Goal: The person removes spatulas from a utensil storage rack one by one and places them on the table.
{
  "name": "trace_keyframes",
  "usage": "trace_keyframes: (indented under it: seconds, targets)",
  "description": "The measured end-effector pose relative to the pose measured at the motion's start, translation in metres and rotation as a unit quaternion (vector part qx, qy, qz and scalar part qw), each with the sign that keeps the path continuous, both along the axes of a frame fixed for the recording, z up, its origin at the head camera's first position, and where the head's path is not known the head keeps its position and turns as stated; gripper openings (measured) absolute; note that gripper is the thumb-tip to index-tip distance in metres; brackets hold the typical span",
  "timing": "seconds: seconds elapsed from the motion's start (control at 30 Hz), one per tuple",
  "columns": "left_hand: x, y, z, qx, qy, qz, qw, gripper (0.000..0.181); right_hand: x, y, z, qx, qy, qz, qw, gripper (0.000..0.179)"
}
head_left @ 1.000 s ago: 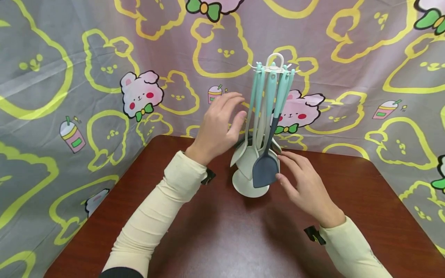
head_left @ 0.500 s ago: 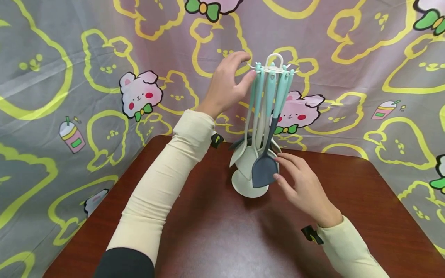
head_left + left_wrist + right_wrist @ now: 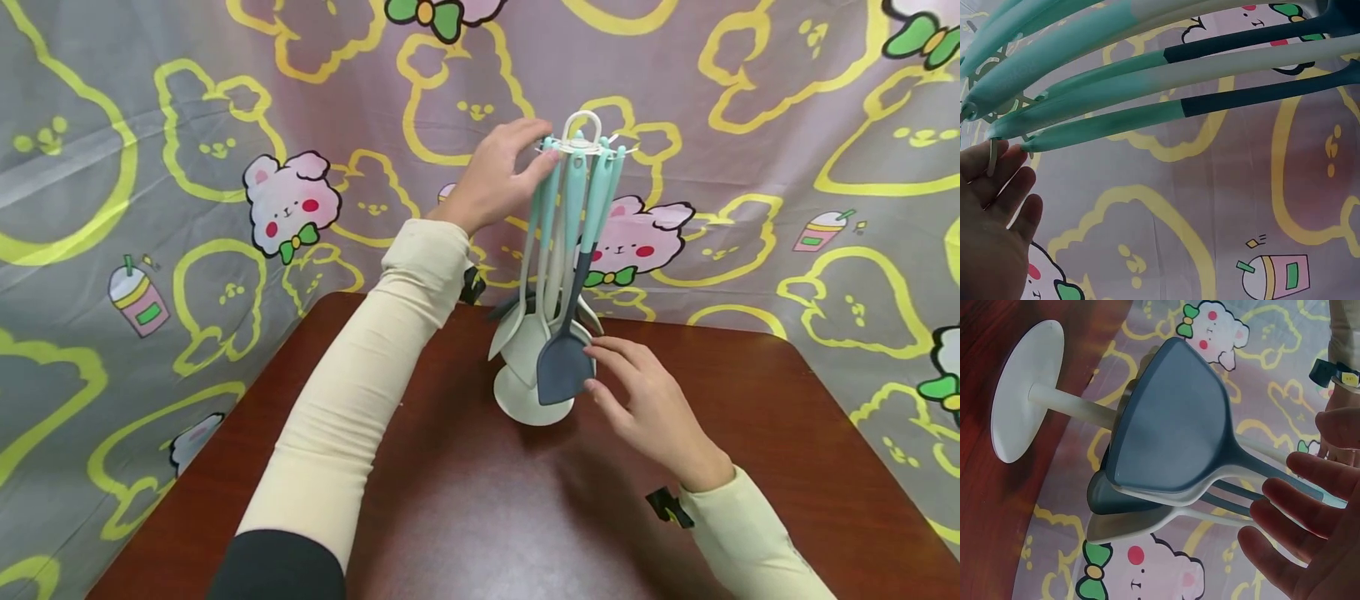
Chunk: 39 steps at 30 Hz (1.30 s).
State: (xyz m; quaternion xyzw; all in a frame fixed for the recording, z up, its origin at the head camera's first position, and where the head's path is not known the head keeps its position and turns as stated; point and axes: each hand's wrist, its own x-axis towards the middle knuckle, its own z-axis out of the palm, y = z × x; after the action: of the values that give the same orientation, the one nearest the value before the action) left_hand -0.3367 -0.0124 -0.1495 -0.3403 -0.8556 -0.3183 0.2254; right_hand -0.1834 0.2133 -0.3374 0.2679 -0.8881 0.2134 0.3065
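A white utensil rack (image 3: 533, 406) stands upright on the table, hung with several kitchen utensils with mint-green handles. Frontmost is a dark grey spatula (image 3: 564, 372), head down; its broad spatula head (image 3: 1175, 419) fills the middle of the right wrist view. My left hand (image 3: 504, 177) is up at the rack's top left, thumb and forefinger spread around the upper handle ends. The left wrist view puts its fingertips (image 3: 1017, 154) right at the handle tips and a hook. Beside the spatula's right edge, my right hand (image 3: 651, 406) hovers with fingers spread and slightly bent, holding nothing.
The rack rests on a round base (image 3: 1025, 394) on a reddish-brown table (image 3: 750, 433). A patterned curtain (image 3: 360, 100) with cartoon bunnies hangs close behind and at both sides. Other pale and grey utensil heads (image 3: 517, 337) crowd the rack behind the spatula.
My left hand has risen from beside the utensils' middle to the rack's top and moved right to the handle ends. The right hand stays beside the spatula; the view has shifted slightly.
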Motion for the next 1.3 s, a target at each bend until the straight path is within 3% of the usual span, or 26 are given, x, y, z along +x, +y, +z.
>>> trace_keyframes:
  seconds: [0.3,0.7,1.07,1.3]
  targets:
    - [-0.005,0.001,0.005,0.032,0.029,-0.022,0.9988,0.035,0.001,0.001,-0.003,0.005,0.004,0.000,1.0000,0.042]
    - [-0.006,0.007,0.004,0.023,0.048,-0.021,0.9984,0.028,0.002,-0.001,-0.005,0.008,0.006,0.004,0.9999,0.040]
    - [-0.006,0.017,-0.004,0.065,0.006,-0.022,0.9977,0.025,-0.002,-0.006,-0.011,0.009,-0.003,0.016,0.9998,0.039]
    - [-0.006,0.020,-0.007,0.085,0.009,-0.015,0.9963,0.024,-0.007,-0.011,-0.010,-0.002,0.001,0.027,0.9996,0.039]
